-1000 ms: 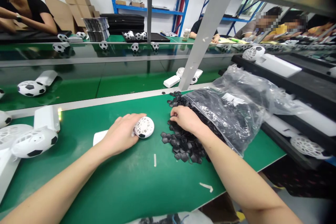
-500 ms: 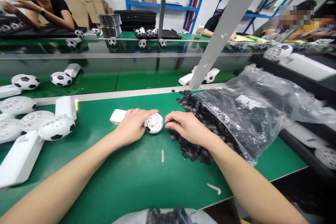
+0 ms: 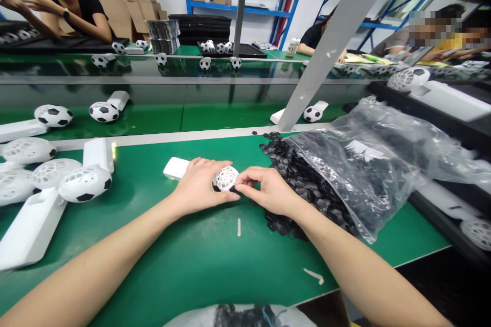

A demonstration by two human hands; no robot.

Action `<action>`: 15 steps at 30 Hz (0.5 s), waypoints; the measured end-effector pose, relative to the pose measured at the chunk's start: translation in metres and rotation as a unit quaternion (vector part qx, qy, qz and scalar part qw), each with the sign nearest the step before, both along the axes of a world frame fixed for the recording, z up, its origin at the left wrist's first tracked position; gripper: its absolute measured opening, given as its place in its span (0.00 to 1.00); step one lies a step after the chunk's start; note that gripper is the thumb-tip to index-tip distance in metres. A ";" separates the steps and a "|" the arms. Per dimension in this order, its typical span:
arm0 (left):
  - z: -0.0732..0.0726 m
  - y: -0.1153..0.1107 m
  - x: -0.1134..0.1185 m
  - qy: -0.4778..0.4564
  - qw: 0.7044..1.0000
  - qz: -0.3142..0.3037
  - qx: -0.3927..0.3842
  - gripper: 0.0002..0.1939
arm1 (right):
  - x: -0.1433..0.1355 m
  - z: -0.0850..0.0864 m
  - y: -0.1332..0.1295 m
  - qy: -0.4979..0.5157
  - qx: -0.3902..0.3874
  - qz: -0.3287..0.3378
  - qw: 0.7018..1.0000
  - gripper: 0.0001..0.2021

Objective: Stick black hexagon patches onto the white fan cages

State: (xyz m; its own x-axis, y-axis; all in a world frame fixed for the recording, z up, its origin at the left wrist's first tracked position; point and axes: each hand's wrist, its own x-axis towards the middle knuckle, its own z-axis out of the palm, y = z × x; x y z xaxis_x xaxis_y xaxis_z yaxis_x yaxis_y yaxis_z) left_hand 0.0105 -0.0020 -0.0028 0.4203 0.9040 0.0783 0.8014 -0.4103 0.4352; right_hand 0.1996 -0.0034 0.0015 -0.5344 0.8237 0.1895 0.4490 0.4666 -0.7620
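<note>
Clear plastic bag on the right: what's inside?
Black pieces show through the plastic, with more heaped outside its mouth. Deeper pieces are covered, and the right hand hides part of the heap.

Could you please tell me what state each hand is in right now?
Left hand: closed, holding the white openwork ball.
Right hand: pinched closed at the ball's edge; what it holds, if anything, cannot be told.

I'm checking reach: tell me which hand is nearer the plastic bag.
Right. The right hand is just left of the plastic bag, at the ball; the left hand is farther left, holding the ball.
</note>
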 end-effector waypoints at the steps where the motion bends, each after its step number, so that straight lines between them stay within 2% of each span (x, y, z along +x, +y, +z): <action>1: 0.000 0.000 0.000 -0.001 1.000 0.002 -0.001 0.36 | 0.000 0.000 0.000 0.001 0.004 0.001 1.000 0.03; 8: -0.002 -0.001 0.003 -0.022 1.000 0.013 0.007 0.30 | -0.001 -0.009 0.004 0.041 0.011 -0.021 0.999 0.02; 12: 0.000 -0.001 0.008 -0.045 0.999 0.008 0.003 0.26 | -0.007 -0.015 0.003 0.041 -0.014 -0.054 0.998 0.07; 15: 0.004 0.000 0.005 -0.062 0.998 -0.011 -0.005 0.24 | -0.008 -0.016 0.005 0.047 -0.049 -0.051 0.996 0.09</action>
